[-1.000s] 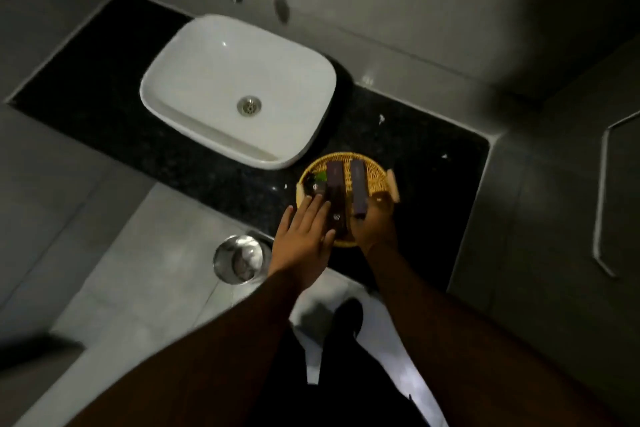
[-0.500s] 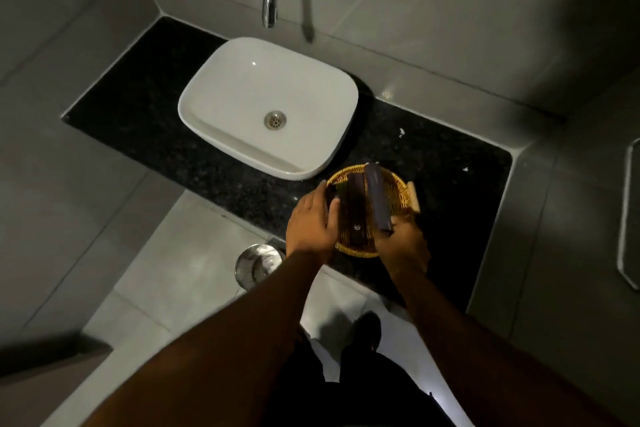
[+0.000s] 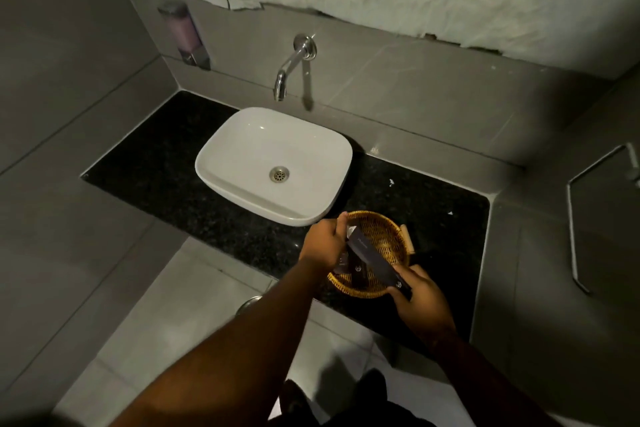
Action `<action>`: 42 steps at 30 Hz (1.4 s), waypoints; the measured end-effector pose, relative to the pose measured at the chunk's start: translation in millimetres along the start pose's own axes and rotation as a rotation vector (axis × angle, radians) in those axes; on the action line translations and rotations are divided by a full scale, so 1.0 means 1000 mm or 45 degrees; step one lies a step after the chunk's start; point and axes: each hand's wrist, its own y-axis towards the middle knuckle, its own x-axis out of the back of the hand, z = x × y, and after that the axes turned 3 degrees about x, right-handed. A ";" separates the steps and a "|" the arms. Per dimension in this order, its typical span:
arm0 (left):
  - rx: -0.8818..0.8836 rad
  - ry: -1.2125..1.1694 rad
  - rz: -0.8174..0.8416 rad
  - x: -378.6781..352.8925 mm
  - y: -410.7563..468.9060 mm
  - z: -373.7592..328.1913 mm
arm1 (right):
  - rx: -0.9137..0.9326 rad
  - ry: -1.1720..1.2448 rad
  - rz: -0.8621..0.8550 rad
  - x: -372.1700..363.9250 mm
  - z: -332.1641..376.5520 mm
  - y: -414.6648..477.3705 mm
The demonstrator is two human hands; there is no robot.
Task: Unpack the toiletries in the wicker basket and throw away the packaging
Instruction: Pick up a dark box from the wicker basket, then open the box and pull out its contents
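Note:
A round wicker basket (image 3: 388,236) sits on the black counter, right of the sink. A long dark toiletry box (image 3: 372,258) is lifted above the basket. My right hand (image 3: 420,295) grips its near end, and my left hand (image 3: 325,241) pinches the far end, where a pale flap stands open. A second dark box (image 3: 358,276) lies in the basket under the first. A small dark item sits by my left hand; I cannot tell what it is.
A white basin (image 3: 273,163) stands on the black granite counter (image 3: 156,170) under a wall tap (image 3: 294,62). A soap dispenser (image 3: 185,33) hangs at the left. A metal bin (image 3: 247,303) peeks out below the counter edge. A towel rail (image 3: 575,218) is on the right wall.
The long box has been lifted out of the basket and tilted, with my left hand now on its far end and the flap open. The camera view has tilted up.

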 end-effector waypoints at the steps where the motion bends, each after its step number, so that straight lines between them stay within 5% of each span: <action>1: 0.028 -0.172 0.009 0.002 -0.002 -0.001 | 0.004 0.024 -0.008 0.001 0.003 -0.001; 3: 0.073 -0.499 0.126 0.006 -0.008 -0.004 | -0.013 0.104 -0.035 0.000 0.009 -0.003; 7: 0.028 -0.631 0.368 0.000 -0.018 -0.005 | -0.085 0.237 -0.094 -0.003 0.034 0.003; 12: -0.016 -0.709 0.328 -0.001 -0.026 -0.002 | -0.059 0.556 0.082 0.011 0.076 0.022; 15: -0.173 -0.365 0.255 0.016 -0.032 -0.009 | -0.185 0.728 -0.102 0.032 0.096 0.035; 19: -0.544 0.674 0.380 0.043 -0.047 -0.031 | -0.355 1.030 0.061 0.055 0.102 0.049; 27: -0.498 1.167 0.467 0.075 -0.075 -0.085 | -0.842 1.518 0.071 0.014 0.067 0.047; 32: -0.473 0.978 0.551 0.096 -0.086 -0.110 | -1.068 1.758 0.105 -0.013 0.062 0.041; 42: -0.635 0.611 0.155 0.110 -0.088 -0.107 | -1.001 1.489 0.289 -0.033 0.082 0.033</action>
